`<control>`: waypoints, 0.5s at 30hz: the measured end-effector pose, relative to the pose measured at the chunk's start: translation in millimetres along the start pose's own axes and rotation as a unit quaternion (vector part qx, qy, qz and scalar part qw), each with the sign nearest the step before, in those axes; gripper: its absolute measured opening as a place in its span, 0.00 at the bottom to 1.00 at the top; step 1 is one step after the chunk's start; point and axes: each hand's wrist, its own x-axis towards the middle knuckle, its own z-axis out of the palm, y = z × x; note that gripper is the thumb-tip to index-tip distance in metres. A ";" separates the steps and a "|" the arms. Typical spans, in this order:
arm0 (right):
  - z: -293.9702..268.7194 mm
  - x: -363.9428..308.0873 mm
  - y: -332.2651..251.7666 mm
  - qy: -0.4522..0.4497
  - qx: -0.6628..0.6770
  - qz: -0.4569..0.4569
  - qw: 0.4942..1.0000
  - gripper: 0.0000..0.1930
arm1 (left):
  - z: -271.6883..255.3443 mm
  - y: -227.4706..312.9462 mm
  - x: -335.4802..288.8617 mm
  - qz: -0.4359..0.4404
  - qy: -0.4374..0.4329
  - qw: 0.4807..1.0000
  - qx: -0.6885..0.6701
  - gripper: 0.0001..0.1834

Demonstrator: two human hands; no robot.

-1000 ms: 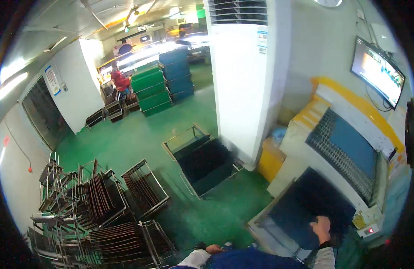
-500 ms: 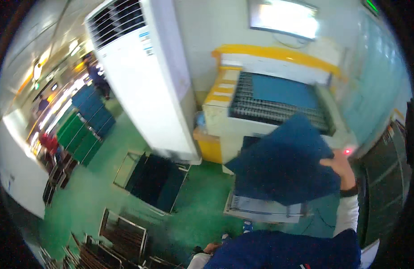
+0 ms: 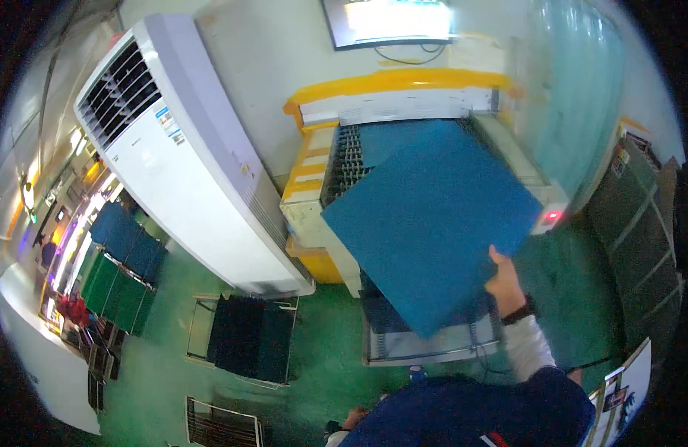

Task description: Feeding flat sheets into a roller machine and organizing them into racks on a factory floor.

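My right hand (image 3: 506, 287) grips a flat blue panel (image 3: 433, 220) by its near right edge, thumb on top. The panel is tilted and turned cornerwise in front of and over the roller bed (image 3: 349, 158) of a conveyor machine. A second blue sheet (image 3: 385, 141) lies flat on the rollers, partly covered by the held one. Below the panel, dark sheets (image 3: 381, 309) rest on a low rack (image 3: 422, 346) on the floor. Low by my body hangs my left hand (image 3: 355, 418), only partly in view, its fingers too small to make out.
A tall white air conditioner (image 3: 202, 164) stands left of the machine. Racks of dark panels (image 3: 254, 339) and an empty wire rack (image 3: 223, 423) stand on the green floor. Grey boards (image 3: 635, 231) lean at the right, near a translucent curtain (image 3: 582, 97). A screen (image 3: 389, 21) hangs above.
The panel in my right hand has risen and moved toward the roller bed, its face now more turned to view. My view has swung right, so the machine sits further left.
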 end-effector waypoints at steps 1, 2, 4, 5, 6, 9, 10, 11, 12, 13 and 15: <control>9.8 -1.0 9.0 -0.025 -0.014 -0.023 0.999 0.18 | -1.5 -5.8 5.9 0.001 0.005 1.000 0.006 0.20; 21.7 -4.0 17.6 -0.049 -0.027 -0.048 0.997 0.18 | -1.9 -12.1 10.8 0.004 0.009 1.000 0.016 0.21; -19.2 33.5 30.1 -0.098 -0.027 -0.023 0.995 0.18 | 2.5 -15.8 28.6 0.019 0.009 0.999 0.041 0.21; -19.3 39.8 35.4 -0.072 0.029 0.000 0.997 0.18 | 1.9 -23.6 35.2 0.022 0.016 0.998 0.048 0.21; -16.3 42.8 41.4 -0.043 0.084 0.021 0.995 0.18 | 2.0 -31.0 41.7 0.026 0.021 0.998 0.058 0.21; -8.2 46.2 52.1 0.010 0.170 0.046 0.984 0.18 | 0.8 -51.3 63.7 0.043 0.036 0.994 0.090 0.22; -8.9 48.3 56.9 0.005 0.171 0.046 0.984 0.18 | -1.1 -58.8 71.7 0.050 0.042 0.993 0.102 0.22; -7.1 51.0 59.6 -0.003 0.171 0.047 0.984 0.17 | -2.1 -66.9 80.5 0.058 0.048 0.991 0.113 0.22; -4.9 52.7 64.0 0.012 0.161 0.077 0.984 0.17 | -3.1 -80.2 87.1 0.065 0.058 0.988 0.128 0.22; -3.9 53.6 68.2 0.027 0.151 0.108 0.982 0.16 | -5.7 -89.6 93.1 0.070 0.066 0.985 0.142 0.23; -11.2 57.4 67.8 0.034 0.110 0.171 0.978 0.14 | -8.7 -94.7 107.1 0.087 0.076 0.979 0.169 0.23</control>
